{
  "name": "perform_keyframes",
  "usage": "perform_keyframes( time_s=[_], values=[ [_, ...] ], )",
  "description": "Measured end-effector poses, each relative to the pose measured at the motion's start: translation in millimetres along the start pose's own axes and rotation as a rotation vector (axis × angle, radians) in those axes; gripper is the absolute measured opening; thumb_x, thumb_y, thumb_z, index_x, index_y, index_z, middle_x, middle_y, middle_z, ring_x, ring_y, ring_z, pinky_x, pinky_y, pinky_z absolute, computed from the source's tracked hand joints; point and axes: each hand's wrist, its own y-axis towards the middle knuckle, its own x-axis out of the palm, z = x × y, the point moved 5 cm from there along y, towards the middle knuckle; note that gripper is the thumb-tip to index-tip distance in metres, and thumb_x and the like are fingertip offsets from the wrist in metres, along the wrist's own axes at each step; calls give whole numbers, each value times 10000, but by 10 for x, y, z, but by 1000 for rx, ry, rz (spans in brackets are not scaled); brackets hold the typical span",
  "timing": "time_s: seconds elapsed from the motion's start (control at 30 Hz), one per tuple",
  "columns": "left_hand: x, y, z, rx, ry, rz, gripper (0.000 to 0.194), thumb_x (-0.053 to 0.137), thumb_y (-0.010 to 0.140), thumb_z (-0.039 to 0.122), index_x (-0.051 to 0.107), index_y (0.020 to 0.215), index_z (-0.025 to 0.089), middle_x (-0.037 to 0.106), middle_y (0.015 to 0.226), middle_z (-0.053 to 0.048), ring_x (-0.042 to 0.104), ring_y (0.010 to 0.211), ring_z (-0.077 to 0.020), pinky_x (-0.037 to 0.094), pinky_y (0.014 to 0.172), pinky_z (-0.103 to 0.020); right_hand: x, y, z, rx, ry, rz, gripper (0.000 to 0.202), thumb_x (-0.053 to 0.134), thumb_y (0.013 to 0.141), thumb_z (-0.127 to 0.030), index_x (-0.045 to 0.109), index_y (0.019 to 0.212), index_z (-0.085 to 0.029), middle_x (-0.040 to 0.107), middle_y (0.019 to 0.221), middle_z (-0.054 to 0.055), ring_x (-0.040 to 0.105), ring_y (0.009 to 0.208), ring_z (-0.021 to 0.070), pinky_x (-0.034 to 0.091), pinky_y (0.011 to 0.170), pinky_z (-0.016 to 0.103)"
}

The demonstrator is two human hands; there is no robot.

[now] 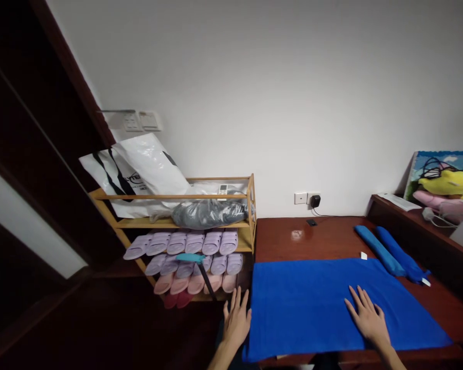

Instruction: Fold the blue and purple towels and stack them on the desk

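Observation:
A bright blue cloth lies spread over the front of the reddish-brown table, its front edge reaching the table's edge. My right hand rests on the right half of the cloth, fingers spread, holding nothing. Just beside the cloth's left edge is my left hand, its fingers apart and nothing in it. Two rolled cloths lie behind the spread cloth at the right: a teal-blue roll and a darker blue roll. A small white tag shows at the cloth's back edge.
Left of the table stands a wooden rack with purple and pink slippers, white bags and a plastic-wrapped dark bundle. A black plug is in the wall. On a raised ledge at right sits a yellow plush.

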Motion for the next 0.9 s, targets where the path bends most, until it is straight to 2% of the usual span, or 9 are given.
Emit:
perform_keyframes(
  time_s=[0.13,0.2,0.27,0.4,0.67,0.77,0.9],
  values=[
    [-31,-52,415,183,-79,108,522,258,938,264,195,1457,251,156,1534,-35,160,1401,-184,206,1114,-442,-2,18,40,12,0,-10,685,229,827,-631,223,1439,-324,221,1529,11,155,1405,198,231,1070,453],
    [55,-72,595,239,-108,93,537,277,945,326,144,1463,271,132,1537,-29,147,1404,-195,207,1117,-451,-11,0,62,18,-3,-10,688,228,826,-635,224,1439,-323,227,1527,12,162,1404,197,233,1070,451],
    [170,-79,684,272,-113,52,559,308,940,381,134,1462,282,133,1536,-36,147,1404,-220,204,1115,-475,-21,-27,112,25,-15,-3,691,220,825,-640,226,1439,-323,229,1527,10,163,1403,194,233,1070,450],
    [292,-47,656,345,-109,32,552,297,942,442,139,1456,315,148,1536,-26,168,1400,-235,184,1118,-490,-27,-95,220,38,-28,-11,688,199,824,-652,217,1437,-342,219,1529,-6,159,1404,173,230,1073,439],
    [220,150,458,415,-114,-17,527,300,945,454,156,1444,361,166,1539,12,162,1401,-209,159,1114,-482,-14,-490,69,171,-44,2,718,183,824,-628,232,1445,-270,206,1532,51,173,1401,217,240,1061,475],
    [221,146,382,446,-99,-16,535,314,943,440,141,1444,369,162,1540,20,150,1403,-207,153,1115,-476,-50,-601,34,169,13,-52,713,188,824,-643,237,1441,-287,195,1535,45,162,1404,218,266,1044,489],
    [235,76,334,462,-90,-16,544,308,944,438,113,1447,366,141,1544,11,146,1404,-221,172,1109,-484,-108,-552,75,135,101,-134,687,186,830,-652,213,1439,-333,167,1542,28,136,1410,215,248,1049,531]
  ],
)
